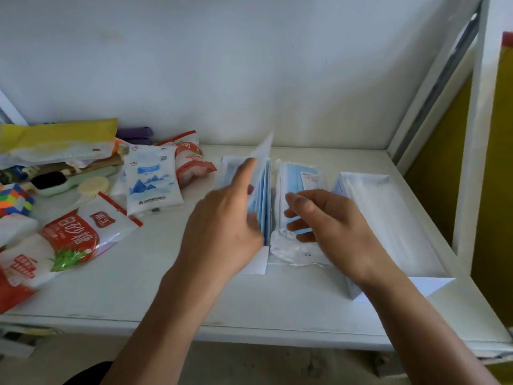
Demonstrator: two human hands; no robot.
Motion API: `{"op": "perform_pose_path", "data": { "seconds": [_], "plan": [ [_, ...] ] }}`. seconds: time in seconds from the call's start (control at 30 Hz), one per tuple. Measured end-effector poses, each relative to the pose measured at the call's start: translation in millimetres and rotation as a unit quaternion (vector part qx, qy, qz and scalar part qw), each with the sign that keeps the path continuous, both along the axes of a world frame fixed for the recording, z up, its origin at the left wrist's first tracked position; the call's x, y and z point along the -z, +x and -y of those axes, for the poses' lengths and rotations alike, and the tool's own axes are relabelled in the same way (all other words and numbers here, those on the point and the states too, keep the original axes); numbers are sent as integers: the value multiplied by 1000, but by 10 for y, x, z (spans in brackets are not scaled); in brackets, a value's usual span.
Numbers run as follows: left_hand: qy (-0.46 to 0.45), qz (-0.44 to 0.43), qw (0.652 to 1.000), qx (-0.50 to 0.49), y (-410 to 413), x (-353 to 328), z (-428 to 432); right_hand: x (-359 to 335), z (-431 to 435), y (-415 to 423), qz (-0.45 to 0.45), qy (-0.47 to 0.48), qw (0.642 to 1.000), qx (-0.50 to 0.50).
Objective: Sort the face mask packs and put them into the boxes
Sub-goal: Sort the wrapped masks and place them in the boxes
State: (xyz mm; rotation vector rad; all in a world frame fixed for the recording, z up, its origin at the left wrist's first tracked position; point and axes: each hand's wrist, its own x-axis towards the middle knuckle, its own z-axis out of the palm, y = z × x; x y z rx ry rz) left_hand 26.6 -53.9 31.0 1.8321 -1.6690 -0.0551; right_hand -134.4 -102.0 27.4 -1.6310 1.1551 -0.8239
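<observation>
The blue mask packs (265,195) stand on edge in a row inside the left box (256,263), near the middle of the counter (166,290). The left hand (224,218) leans against that row with its forefinger straight. I cannot tell whether its other fingers grip a pack or only press. Just beside it lies a bagged bundle of masks (301,173), and the right hand (327,218) pinches it between thumb and curled fingers. Further right, the right box (388,207) lies open, showing pale contents I can't make out.

I'd say the job is partway: one box looks mostly filled, while the bundle is not yet boxed. Off to the left sit sugar bags (69,237) and a puzzle cube (15,198).
</observation>
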Motion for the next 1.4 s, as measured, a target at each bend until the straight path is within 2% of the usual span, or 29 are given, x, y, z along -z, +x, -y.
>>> {"op": "perform_pose_path", "data": {
  "seconds": [0.07,0.13,0.2,0.27,0.33,0.47,0.57,0.67,0.77,0.87,1.0,1.23,1.4],
  "plan": [
    [25,-38,998,38,-57,58,8,-19,57,206,20,73,997,-7],
    [51,-85,992,76,-68,119,31,9,174,374,-10,98,995,21],
    [63,-151,980,110,-30,146,49,35,294,444,-76,46,994,59],
    [18,-187,977,98,68,193,83,21,406,411,-122,-27,987,101],
    [-17,-120,991,55,211,288,137,-50,493,304,-142,-75,976,145],
    [65,69,995,44,342,445,145,-200,583,174,-179,-166,952,186],
    [132,137,982,4,303,461,86,-272,568,248,-216,-214,939,158],
    [164,151,974,-49,275,436,66,-328,512,398,-271,-237,927,108],
    [164,94,980,-59,292,475,93,-344,494,559,-311,-237,918,66],
    [148,1,987,-58,335,520,130,-367,495,674,-359,-213,908,32],
    [105,-84,987,-83,334,540,143,-446,508,729,-398,-196,896,26],
    [76,-131,984,-92,359,540,159,-604,471,718,-455,-207,866,3],
    [63,-136,984,-93,357,544,152,-418,396,896,-457,-172,872,-7]
  ]
}}
